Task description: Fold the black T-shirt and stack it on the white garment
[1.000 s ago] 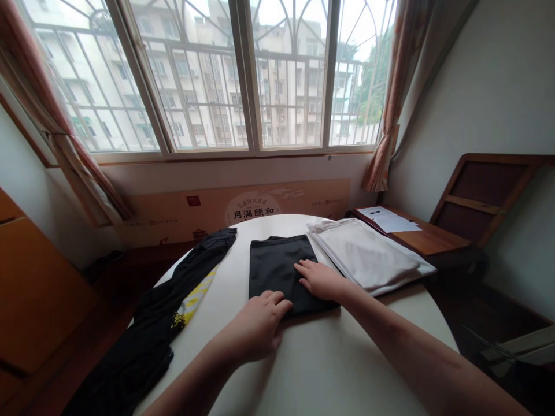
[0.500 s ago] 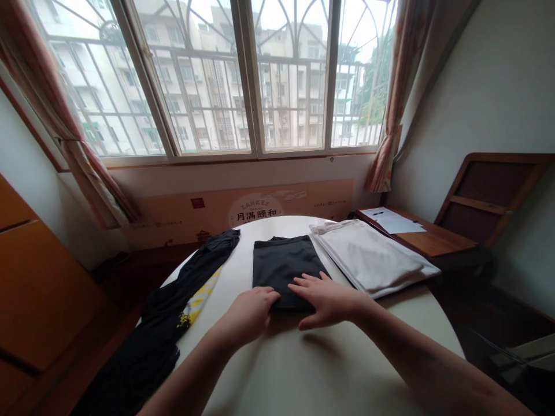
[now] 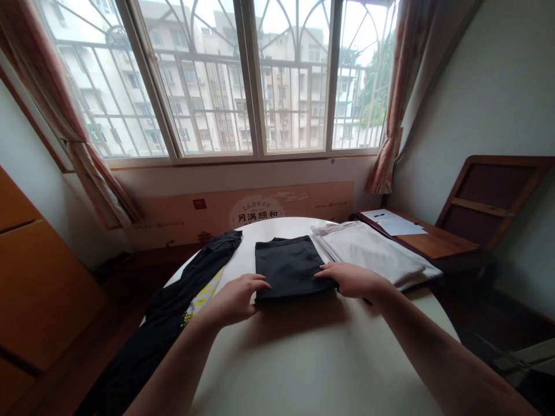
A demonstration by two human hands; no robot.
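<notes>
A folded black garment (image 3: 290, 266) lies in a neat rectangle at the middle of the round white table (image 3: 277, 370). My left hand (image 3: 238, 294) grips its near left corner, fingers on top and thumb low at the edge. At the near right corner my right hand (image 3: 355, 280) has its fingers over the cloth, the thumb hidden under or behind it. The garment's near edge looks slightly raised, with a shadow on the table below it.
Dark clothes (image 3: 160, 323) with a yellow print (image 3: 208, 292) trail over the table's left edge. Folded white clothing (image 3: 373, 251) lies at the right. Beyond it, papers (image 3: 392, 222) rest on a wooden surface (image 3: 442, 242). A window (image 3: 255, 86) is ahead.
My hands have moved apart, from the garment's near edge and top out to its two near corners, and have closed on them. The near edge has come up slightly.
</notes>
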